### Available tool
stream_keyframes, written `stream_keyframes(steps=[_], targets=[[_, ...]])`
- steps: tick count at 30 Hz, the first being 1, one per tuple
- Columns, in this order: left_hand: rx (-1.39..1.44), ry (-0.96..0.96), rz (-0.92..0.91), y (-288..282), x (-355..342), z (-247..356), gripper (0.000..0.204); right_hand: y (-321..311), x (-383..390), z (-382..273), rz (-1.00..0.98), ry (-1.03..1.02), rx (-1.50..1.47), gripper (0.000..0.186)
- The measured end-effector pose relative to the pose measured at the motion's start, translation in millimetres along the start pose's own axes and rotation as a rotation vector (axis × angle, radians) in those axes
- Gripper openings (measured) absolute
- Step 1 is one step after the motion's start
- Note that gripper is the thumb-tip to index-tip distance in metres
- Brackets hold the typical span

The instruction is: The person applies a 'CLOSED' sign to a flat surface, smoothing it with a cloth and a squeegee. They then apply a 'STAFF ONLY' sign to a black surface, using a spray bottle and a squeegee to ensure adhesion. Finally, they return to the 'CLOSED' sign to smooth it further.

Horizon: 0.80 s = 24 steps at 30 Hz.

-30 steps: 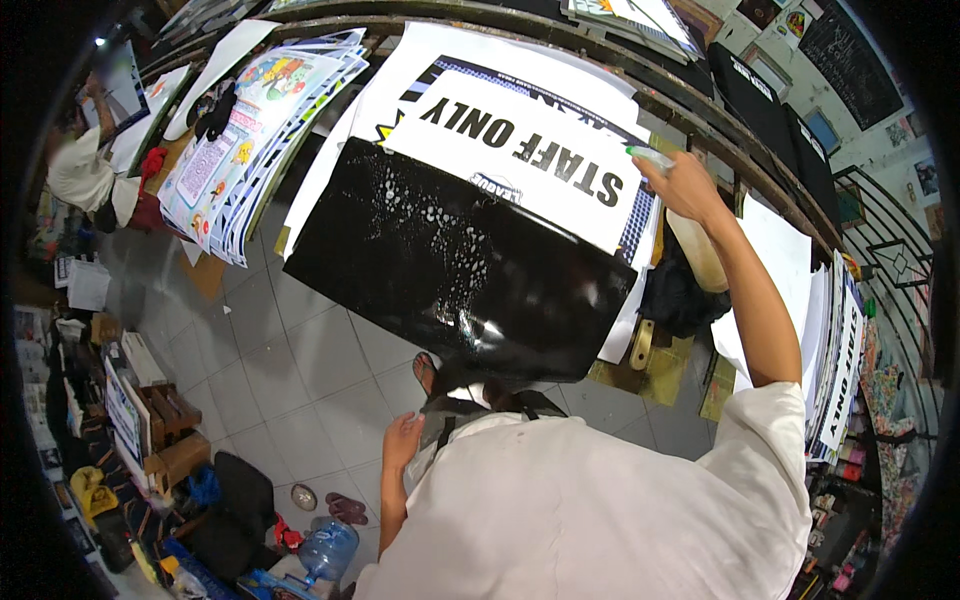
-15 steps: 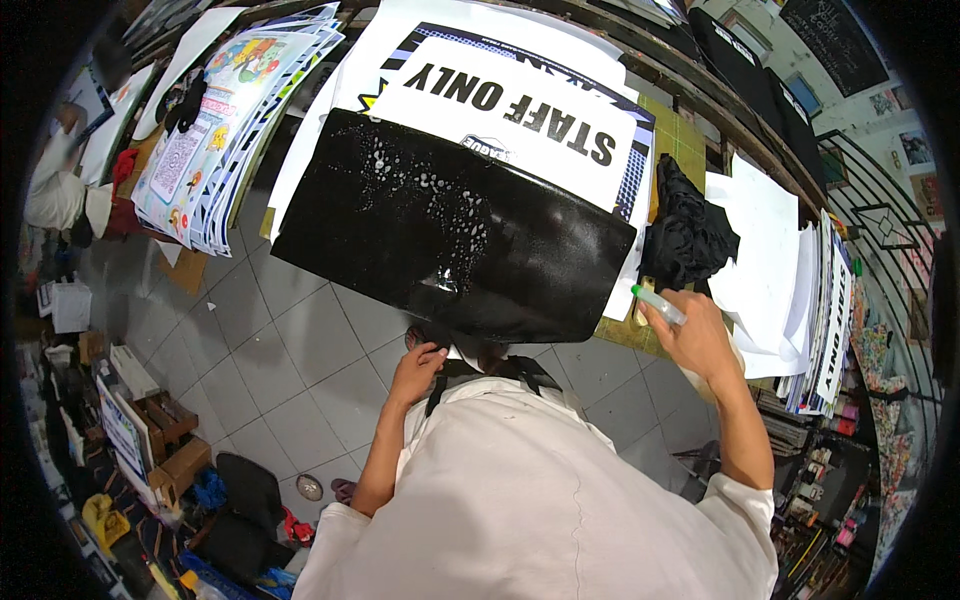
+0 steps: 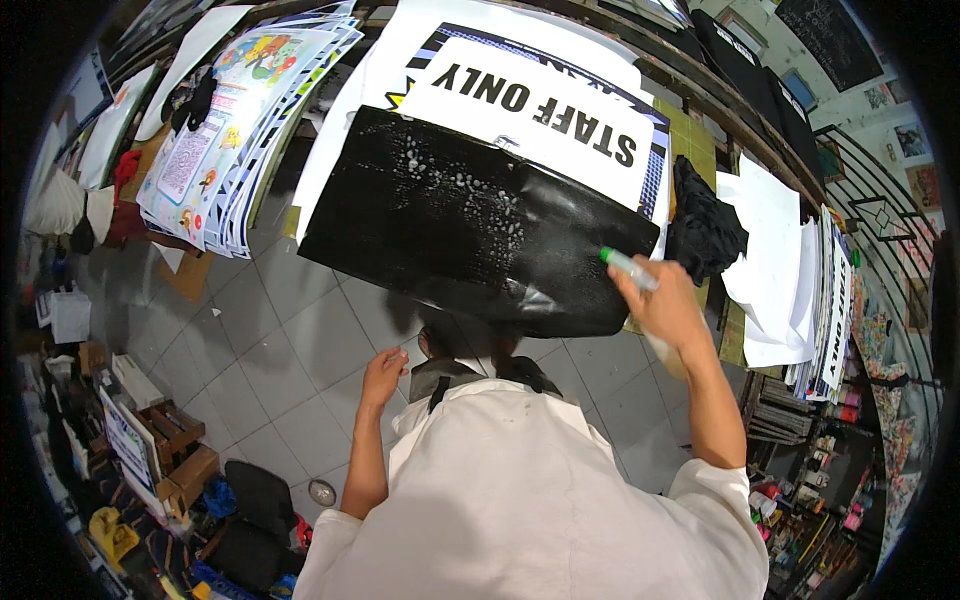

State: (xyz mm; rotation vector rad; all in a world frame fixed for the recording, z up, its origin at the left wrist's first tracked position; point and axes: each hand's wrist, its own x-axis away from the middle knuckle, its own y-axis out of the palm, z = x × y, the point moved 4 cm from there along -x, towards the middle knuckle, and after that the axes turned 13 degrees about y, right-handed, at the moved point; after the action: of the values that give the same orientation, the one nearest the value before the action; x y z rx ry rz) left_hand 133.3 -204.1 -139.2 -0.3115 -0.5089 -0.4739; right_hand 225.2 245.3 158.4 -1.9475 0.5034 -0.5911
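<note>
Spray bottle [image 3: 632,272] gripped in right hand [image 3: 668,308], green nozzle aimed up-left at black sheet [image 3: 470,225] just ahead; left hand [image 3: 384,372] loose, empty, farther back.

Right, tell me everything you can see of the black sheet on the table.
The black sheet is a large, glossy, roughly rectangular film that looks like plastic or vinyl. It lies flat on the table, overlapping a white sign behind it, its near edge hanging past the table's edge and slightly wrinkled. White droplets or foam speckle its middle. The right hand holds a green-tipped spray bottle at its right corner.
</note>
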Motion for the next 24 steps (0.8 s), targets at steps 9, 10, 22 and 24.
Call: stream_keyframes(steps=[9,10,22,24], targets=[[0.061,-0.049,0.082,-65,14,-22,0.059,-14,-183,-7,0.133,0.03,0.184,0.066],[0.083,-0.054,0.109,-74,16,-27,0.058,-13,-197,-16,0.105,-0.009,0.136,0.068],[0.117,-0.239,0.298,-163,53,-78,0.061,48,-281,-171,-0.15,-0.131,0.098,0.064],[0.123,-0.248,0.292,-164,50,-81,0.06,51,-290,-182,-0.124,-0.187,0.135,0.064]])
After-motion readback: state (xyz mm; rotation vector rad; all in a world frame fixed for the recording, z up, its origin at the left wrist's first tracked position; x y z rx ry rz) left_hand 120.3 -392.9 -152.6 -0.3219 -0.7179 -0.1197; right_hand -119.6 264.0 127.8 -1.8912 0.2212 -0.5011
